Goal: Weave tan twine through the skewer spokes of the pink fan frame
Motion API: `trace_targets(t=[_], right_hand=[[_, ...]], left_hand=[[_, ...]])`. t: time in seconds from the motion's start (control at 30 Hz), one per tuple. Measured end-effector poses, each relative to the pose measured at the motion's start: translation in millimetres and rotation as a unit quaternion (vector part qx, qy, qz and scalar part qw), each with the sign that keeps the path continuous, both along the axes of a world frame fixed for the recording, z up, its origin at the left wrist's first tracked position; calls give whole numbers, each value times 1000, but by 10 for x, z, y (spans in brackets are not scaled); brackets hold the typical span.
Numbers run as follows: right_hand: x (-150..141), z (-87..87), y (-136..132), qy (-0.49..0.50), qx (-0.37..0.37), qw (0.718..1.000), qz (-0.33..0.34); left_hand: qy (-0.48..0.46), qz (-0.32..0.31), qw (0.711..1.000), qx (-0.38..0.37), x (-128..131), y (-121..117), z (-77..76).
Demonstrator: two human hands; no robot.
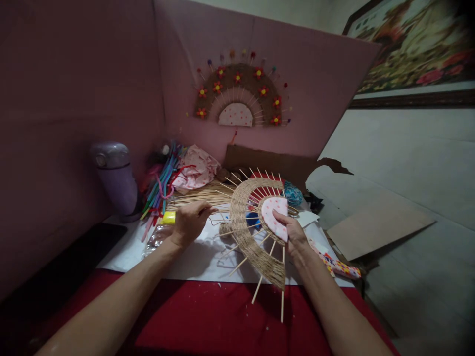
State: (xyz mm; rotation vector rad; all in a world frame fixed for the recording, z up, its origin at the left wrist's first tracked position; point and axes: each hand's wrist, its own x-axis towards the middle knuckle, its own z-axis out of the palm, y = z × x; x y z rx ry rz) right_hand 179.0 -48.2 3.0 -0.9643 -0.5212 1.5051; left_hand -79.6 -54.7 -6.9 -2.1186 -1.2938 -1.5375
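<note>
My right hand (295, 235) grips a half-round woven craft piece by its spotted fabric centre (273, 215), thumb on the front. A wide band of jute twine (243, 230) curves around that centre, and thin wooden sticks fan out past it. My left hand (191, 220) is closed in a pinch beside the stick tips on the left. A thin strand shows near its fingertips; whether they hold that strand or a stick tip, I cannot make out. A small ball of twine (224, 230) lies on the white sheet behind the piece.
A finished half-round piece with red flowers (237, 78) hangs on the pink board. Behind my hands are pipe cleaners (163, 173), spotted cloth (196, 168), loose sticks (196, 195) and blue yarn (293, 194). A purple bottle (117, 180) stands left; cardboard (382, 222) lies right.
</note>
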Motion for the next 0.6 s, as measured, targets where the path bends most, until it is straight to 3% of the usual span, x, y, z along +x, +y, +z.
trace_targets(t=[0.33,0.6], right_hand=[[-50,24,-22,19,-1,1000,-7],[-85,20,-40,24,12,1000,2]], left_hand=[[-28,-22,999,-27,32,-12,-45],[-170,-95,968,-157,125,-5,-103]])
